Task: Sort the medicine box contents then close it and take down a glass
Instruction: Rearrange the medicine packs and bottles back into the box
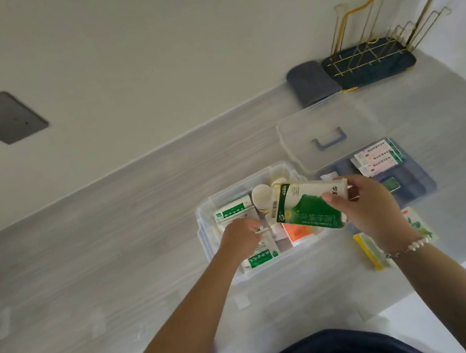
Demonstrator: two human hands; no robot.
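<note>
One green-and-white carton [308,206] is what we have in hand: our right hand [368,208] pinches its far end between thumb and fingers and holds it tilted just above the open medicine box [205,221], a clear tub on the grey counter [82,249]. Our left hand [239,237] is down inside the tub, fingers closed around a small white packet (what it is we cannot tell). To do this well, we judge the left hand should hold the standing packs aside so a slot opens, and the right should lower the carton on edge beside the other green-labelled boxes rather than drop it flat on top.

Counting outward: in the tub we see two green-labelled cartons [231,210], at least two white bottle caps [261,196] and one orange pack [297,232]. Beyond it lie one clear lid [327,134] with a blue handle and one blue divider tray [411,188] holding two pink-striped boxes [377,155]. Near our right wrist sit two loose packets [366,249]. One gold wire rack [374,51] stands in the corner; no glass shows.
</note>
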